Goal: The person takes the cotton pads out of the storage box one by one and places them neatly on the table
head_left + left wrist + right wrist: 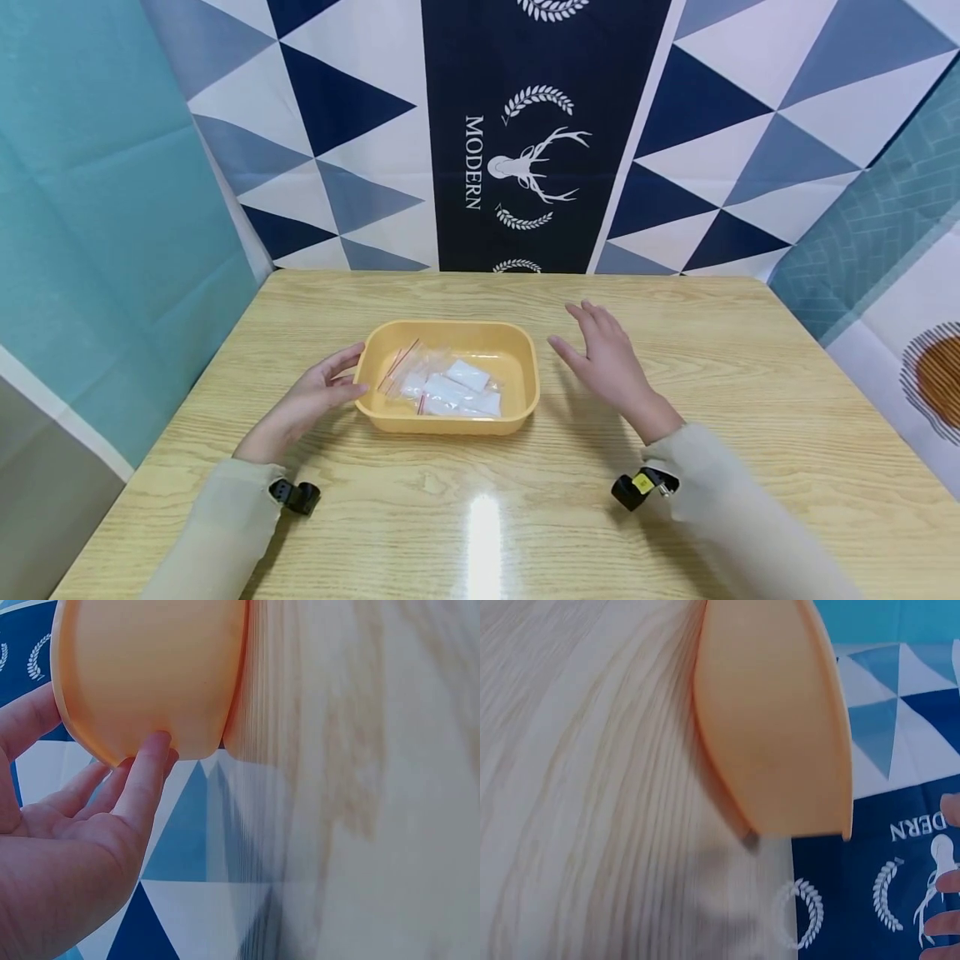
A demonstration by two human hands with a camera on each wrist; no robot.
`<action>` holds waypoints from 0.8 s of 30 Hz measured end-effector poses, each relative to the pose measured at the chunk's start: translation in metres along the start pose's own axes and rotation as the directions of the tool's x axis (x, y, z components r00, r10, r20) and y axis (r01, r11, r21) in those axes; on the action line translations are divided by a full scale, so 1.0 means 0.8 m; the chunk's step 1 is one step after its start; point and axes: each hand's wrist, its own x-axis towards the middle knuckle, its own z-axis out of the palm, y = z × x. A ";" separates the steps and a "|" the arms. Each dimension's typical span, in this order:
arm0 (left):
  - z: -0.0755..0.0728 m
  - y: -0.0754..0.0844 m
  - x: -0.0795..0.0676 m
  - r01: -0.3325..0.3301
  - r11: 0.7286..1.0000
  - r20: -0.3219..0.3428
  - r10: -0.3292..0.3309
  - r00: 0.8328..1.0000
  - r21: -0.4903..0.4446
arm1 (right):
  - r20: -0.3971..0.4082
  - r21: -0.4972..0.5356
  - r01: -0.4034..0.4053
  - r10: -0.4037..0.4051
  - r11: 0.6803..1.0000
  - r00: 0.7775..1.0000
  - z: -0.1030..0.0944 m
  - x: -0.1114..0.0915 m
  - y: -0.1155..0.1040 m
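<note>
Your left hand (318, 393) grips yellow tray (450, 426) at nine o'clock; your right hand (609, 360) released, near three o'clock; plastic bags (453, 389) inside.

Wears a left sleeve (221, 521) and a right sleeve (738, 508) in matching pale greyish beige, long, plain and loose, puckered at the wrists. Bears a small black device (305, 498) with a rounded end on the left, and a second black device (627, 493) on the right, marked with a bright yellow patch (642, 482) near a small metallic piece (664, 490). Has left hand (309, 400) and right hand (611, 367) bare.
</note>
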 end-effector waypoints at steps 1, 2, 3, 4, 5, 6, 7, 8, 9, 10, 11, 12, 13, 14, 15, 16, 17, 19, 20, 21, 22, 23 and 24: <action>0.000 0.000 0.000 0.000 1.000 0.002 0.000 1.000 0.000 | -0.004 0.022 -0.002 0.003 1.000 1.000 0.001 0.002 -0.004; -0.001 -0.001 0.000 0.003 1.000 0.002 -0.003 1.000 0.004 | -0.007 0.045 -0.004 0.005 0.999 1.000 0.002 0.004 -0.008; -0.001 -0.001 0.000 0.004 1.000 0.003 -0.004 1.000 0.006 | -0.013 0.069 -0.006 0.007 0.998 1.000 0.003 0.005 -0.011; -0.001 -0.001 0.000 0.004 1.000 0.002 -0.004 1.000 0.009 | -0.017 0.095 -0.007 0.009 0.995 1.000 0.005 0.007 -0.015; -0.001 -0.002 0.000 0.008 1.000 0.002 -0.008 1.000 0.014 | -0.023 0.119 -0.007 0.010 0.993 1.000 0.006 0.009 -0.018; -0.001 -0.002 0.000 0.010 1.000 0.001 -0.010 1.000 0.016 | -0.028 0.141 -0.009 0.013 0.990 1.000 0.007 0.010 -0.022; -0.001 -0.001 0.000 0.011 1.000 0.000 -0.011 1.000 0.019 | -0.033 0.163 -0.014 0.019 0.987 0.999 0.009 0.011 -0.026; 0.000 -0.001 0.001 0.011 1.000 -0.001 -0.011 1.000 0.020 | -0.036 0.185 -0.019 0.027 0.982 0.999 0.010 0.013 -0.029; 0.000 -0.001 0.001 0.009 1.000 0.000 -0.009 1.000 0.018 | -0.037 0.204 -0.026 0.034 0.979 0.999 0.012 0.014 -0.033; 0.000 -0.001 0.001 0.009 1.000 0.000 -0.009 1.000 0.014 | -0.038 0.223 -0.032 0.041 0.974 0.998 0.014 0.015 -0.037; 0.000 -0.001 0.001 0.007 1.000 0.001 -0.007 1.000 0.011 | -0.037 0.244 -0.036 0.046 0.969 0.998 0.016 0.016 -0.040; 0.000 -0.001 0.001 0.006 1.000 0.000 -0.006 1.000 0.009 | -0.034 0.268 -0.038 0.049 0.963 0.998 0.017 0.018 -0.044; 0.000 -0.001 0.001 0.005 1.000 -0.001 -0.005 1.000 0.008 | -0.030 0.295 -0.041 0.052 0.955 0.998 0.019 0.019 -0.047; -0.001 -0.001 0.001 0.005 1.000 -0.001 -0.005 1.000 0.007 | -0.023 0.327 -0.044 0.054 0.944 0.998 0.021 0.020 -0.051; -0.001 -0.001 0.001 0.006 1.000 -0.002 -0.006 1.000 0.007 | -0.017 0.360 -0.048 0.058 0.932 0.998 0.023 0.021 -0.054; -0.001 -0.001 0.001 0.007 1.000 -0.003 -0.007 1.000 0.008 | -0.010 0.395 -0.051 0.059 0.917 0.998 0.025 0.022 -0.056; -0.002 -0.001 0.002 0.005 1.000 -0.004 -0.005 1.000 0.008 | 0.000 0.433 -0.057 0.063 0.899 0.998 0.027 0.024 -0.059; -0.002 -0.002 0.002 0.002 1.000 -0.004 -0.002 1.000 0.003 | 0.028 0.500 -0.078 0.074 0.862 0.997 0.031 0.026 -0.065; -0.002 -0.002 0.003 0.001 1.000 -0.003 -0.001 1.000 0.000 | 0.050 0.535 -0.096 0.082 0.839 0.995 0.034 0.028 -0.068; -0.003 -0.003 0.003 0.000 1.000 -0.003 0.000 1.000 -0.003 | 0.072 0.564 -0.117 0.092 0.818 0.993 0.036 0.029 -0.071; -0.003 -0.003 0.003 -0.001 1.000 -0.003 0.001 1.000 -0.007 | 0.101 0.592 -0.140 0.099 0.794 0.990 0.038 0.030 -0.074; -0.003 -0.003 0.003 -0.003 1.000 -0.002 0.003 1.000 -0.011 | 0.137 0.628 -0.173 0.111 0.759 0.984 0.040 0.031 -0.078; -0.003 -0.004 0.003 -0.003 1.000 -0.002 0.003 1.000 -0.012 | 0.177 0.660 -0.209 0.121 0.722 0.977 0.043 0.033 -0.081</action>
